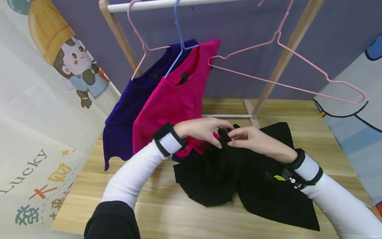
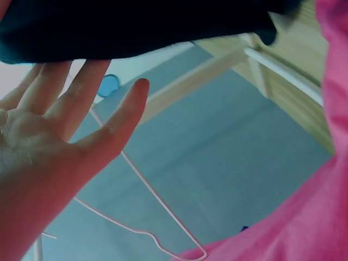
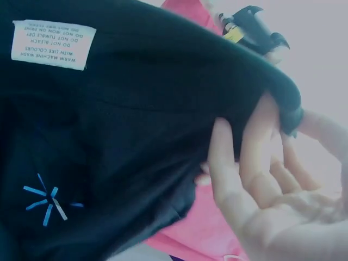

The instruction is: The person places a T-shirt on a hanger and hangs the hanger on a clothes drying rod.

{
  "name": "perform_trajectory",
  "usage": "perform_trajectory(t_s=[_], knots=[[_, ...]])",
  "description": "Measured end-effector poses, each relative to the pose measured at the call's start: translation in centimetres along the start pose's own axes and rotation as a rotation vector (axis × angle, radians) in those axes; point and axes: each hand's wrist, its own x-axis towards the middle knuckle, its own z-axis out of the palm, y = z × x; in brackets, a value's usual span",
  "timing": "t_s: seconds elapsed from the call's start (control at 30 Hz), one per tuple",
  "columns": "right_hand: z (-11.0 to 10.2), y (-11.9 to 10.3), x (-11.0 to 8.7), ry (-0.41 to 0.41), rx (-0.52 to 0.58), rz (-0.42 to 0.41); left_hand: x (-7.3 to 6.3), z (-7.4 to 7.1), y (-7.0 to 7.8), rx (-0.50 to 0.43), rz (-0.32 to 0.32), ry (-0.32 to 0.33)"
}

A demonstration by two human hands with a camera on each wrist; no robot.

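A black top [image 1: 268,199] lies spread on the wooden table, its upper part lifted between both hands. My right hand [image 1: 261,142] pinches the raised edge between thumb and fingers. In the right wrist view the cloth's inside shows a white care label [image 3: 53,44] and a star of short blue and white strokes [image 3: 50,202]. My left hand [image 1: 203,129] is at the opposite side of that raised part. Seen from the left wrist, its fingers [image 2: 81,98] reach straight up to the black cloth, partly hidden behind it, and the thumb stands apart from the cloth.
Behind the hands, a pink top [image 1: 176,103] hangs on a blue hanger [image 1: 178,23], beside a purple top [image 1: 125,109] on a pink hanger [image 1: 138,33]. A bare pink hanger [image 1: 244,73] hangs at the right of the rack's white rail [image 1: 158,4]. Wooden posts [image 1: 286,59] support the rack.
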Motion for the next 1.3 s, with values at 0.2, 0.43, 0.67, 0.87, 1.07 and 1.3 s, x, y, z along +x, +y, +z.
perform_trajectory(t_s=[0.2, 0.43, 0.67, 0.87, 1.07, 1.3], knots=[[0.2, 0.0, -0.7, 0.115, -0.051, 0.042, -0.1, -0.3, -0.7, 0.081, 0.003, 0.054], [2.1, 1.3, -1.2, 0.253, 0.047, 0.045, -0.4, -1.1, -0.9, 0.066, 0.006, 0.273], [5.9, 3.7, -1.9, 0.162, 0.1, 0.149, -1.1, -2.5, -0.7, 0.054, 0.02, 0.604], [9.2, 3.1, -1.6, 0.065, 0.101, 0.286, -1.5, -3.3, -0.1, 0.044, 0.008, 0.797], [10.9, 2.4, -0.8, 0.071, 0.112, 0.237, -1.8, -3.6, 0.3, 0.02, -0.029, 0.942], [9.6, 2.8, -0.2, 0.129, 0.194, 0.127, -2.7, -4.8, 0.9, -0.034, -0.028, 1.048]])
